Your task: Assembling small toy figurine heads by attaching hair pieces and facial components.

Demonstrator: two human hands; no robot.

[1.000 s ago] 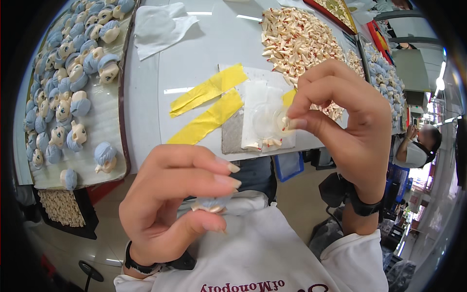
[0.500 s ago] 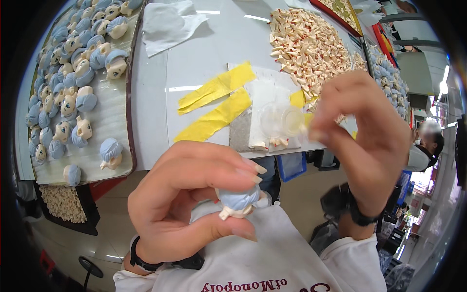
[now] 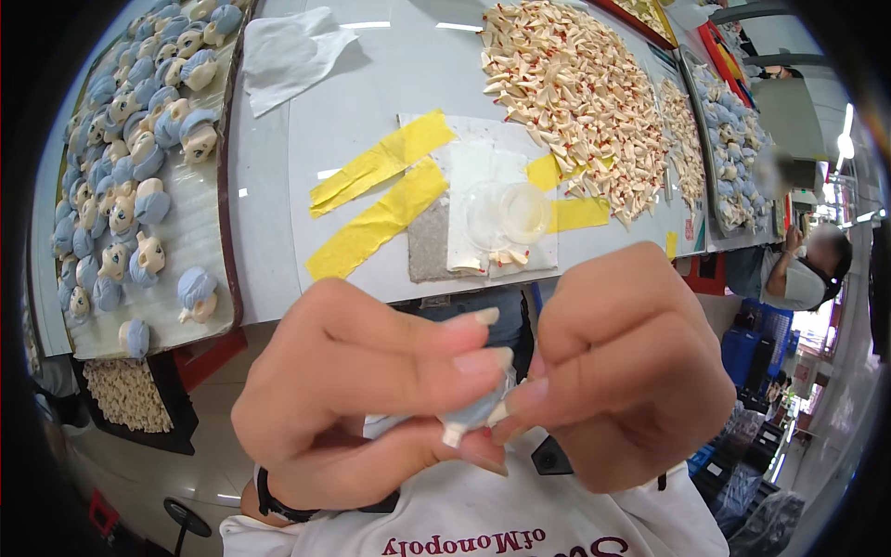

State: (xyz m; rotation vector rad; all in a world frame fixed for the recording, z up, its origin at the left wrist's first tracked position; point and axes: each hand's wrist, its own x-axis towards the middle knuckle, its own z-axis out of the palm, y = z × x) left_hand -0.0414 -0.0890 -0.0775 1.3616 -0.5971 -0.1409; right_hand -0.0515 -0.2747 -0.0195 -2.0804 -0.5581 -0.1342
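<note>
Trays come first: beyond and to the left of the left hand (image 3: pixel 362 399), a long tray (image 3: pixel 200 232) is filled with small doll heads (image 3: pixel 139 200) with pale blue hair, laid in loose rows. Directly beyond both hands, a small clear cup (image 3: pixel 522 212) is set on a white sheet (image 3: pixel 483 176) taped down with yellow tape (image 3: pixel 380 200); what it contains cannot be told. Beyond the right hand (image 3: pixel 631 371), a large heap of small cream pieces with red tips (image 3: pixel 580 84) is spread loose on the grey table (image 3: pixel 399 74), and a further tray of blue-haired heads (image 3: pixel 729 130) is seen at the far right.

Both hands are curled nearly closed, close to the camera and touching each other at the fingertips. A small pale blue and cream piece (image 3: pixel 473 416) is pinched between the thumb and fingers of the left hand, and it is touched from the right by the right hand's thumb and forefinger.

Most of the piece is hidden by the fingers, so its shape is hard to make out. A dark band is worn on the left wrist. A white cloth (image 3: pixel 292 51) lies far beyond the left hand.
</note>
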